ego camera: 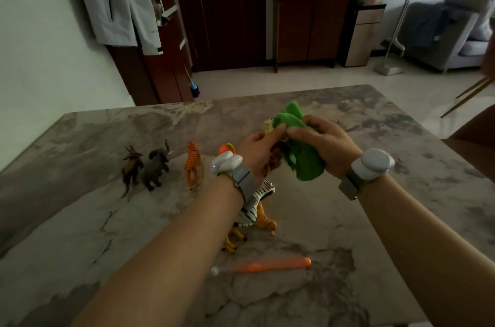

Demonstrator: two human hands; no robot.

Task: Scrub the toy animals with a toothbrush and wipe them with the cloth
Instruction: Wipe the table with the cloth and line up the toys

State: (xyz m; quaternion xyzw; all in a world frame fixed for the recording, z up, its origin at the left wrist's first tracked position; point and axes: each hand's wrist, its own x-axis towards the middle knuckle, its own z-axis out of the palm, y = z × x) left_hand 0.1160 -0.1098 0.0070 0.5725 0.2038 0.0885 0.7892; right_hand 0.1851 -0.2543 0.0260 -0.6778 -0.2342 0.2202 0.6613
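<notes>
My left hand (258,151) grips a spotted yellow toy animal (268,127) above the table; only its top end shows past my fingers. My right hand (318,140) holds a green cloth (300,158) bunched against that toy. An orange toothbrush (270,265) lies on the marble table (388,219) near the front, bristles to the left. Under my left wrist lie a zebra (258,199), an orange animal (265,219) and a small yellow one (233,242). To the left stand a tiger (192,163), a grey elephant (156,164) and a brown horned animal (131,166).
An orange round object (227,148) peeks out behind my left wrist band. Beyond the table's far edge are a dark wooden door (222,5), a cabinet (308,26) and a grey sofa (460,32). A chair (471,139) stands at the right.
</notes>
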